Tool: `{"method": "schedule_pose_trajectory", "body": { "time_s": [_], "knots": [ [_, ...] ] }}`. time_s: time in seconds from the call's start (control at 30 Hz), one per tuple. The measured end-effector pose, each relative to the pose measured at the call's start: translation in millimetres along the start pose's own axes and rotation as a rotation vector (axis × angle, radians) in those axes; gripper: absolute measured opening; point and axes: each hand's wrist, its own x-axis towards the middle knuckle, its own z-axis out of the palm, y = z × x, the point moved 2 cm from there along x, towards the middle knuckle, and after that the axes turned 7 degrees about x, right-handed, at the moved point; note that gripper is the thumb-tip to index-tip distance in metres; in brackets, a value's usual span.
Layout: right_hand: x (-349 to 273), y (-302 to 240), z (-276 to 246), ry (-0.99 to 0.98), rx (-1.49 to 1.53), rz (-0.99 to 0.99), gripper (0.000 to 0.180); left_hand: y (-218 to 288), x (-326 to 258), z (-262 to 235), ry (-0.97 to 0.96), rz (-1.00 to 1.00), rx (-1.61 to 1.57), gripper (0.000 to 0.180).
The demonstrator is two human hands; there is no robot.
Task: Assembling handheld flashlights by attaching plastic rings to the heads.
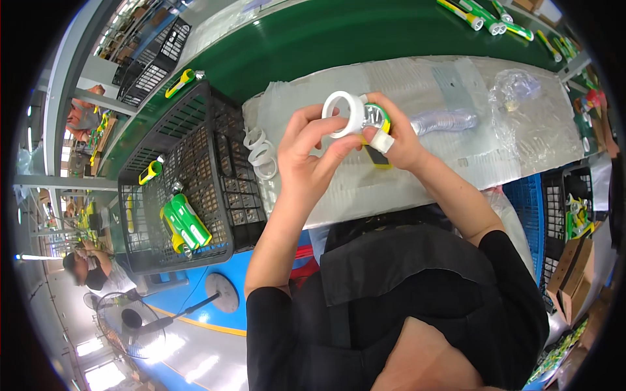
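Observation:
My left hand (305, 144) pinches a white plastic ring (356, 116), with fingers reaching into its opening. Closed around a green and yellow flashlight (378, 158) is my right hand (405, 140), its thumb wrapped in white. The flashlight's shiny head points toward the ring and sits right beside it; whether the two touch I cannot tell. Left of my hands, several similar white rings (262, 155) lie on the plastic-covered worktop (430, 169). To the right is a rolled clear plastic bundle (447, 122).
A black crate (225, 163) at my left holds several green and yellow flashlights (186, 220). Another flashlight (181, 83) rests past its far side. More lie on the green surface (313, 39) at far right. A crumpled clear bag (515, 90) is on the worktop; a fan (134, 319) stands lower left.

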Motion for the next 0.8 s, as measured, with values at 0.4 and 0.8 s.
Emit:
{"method": "schedule_pose_trajectory", "body": {
  "time_s": [0.4,0.8],
  "knots": [
    [2,-5,-11,-0.057,-0.02,0.032,0.067,12,13,6,-0.106,0.225,0.427,0.036],
    [6,-93,-51,-0.252,-0.898,-0.264,0.046,28,31,39,-0.303,0.188,0.3,0.045]
  ]
}}
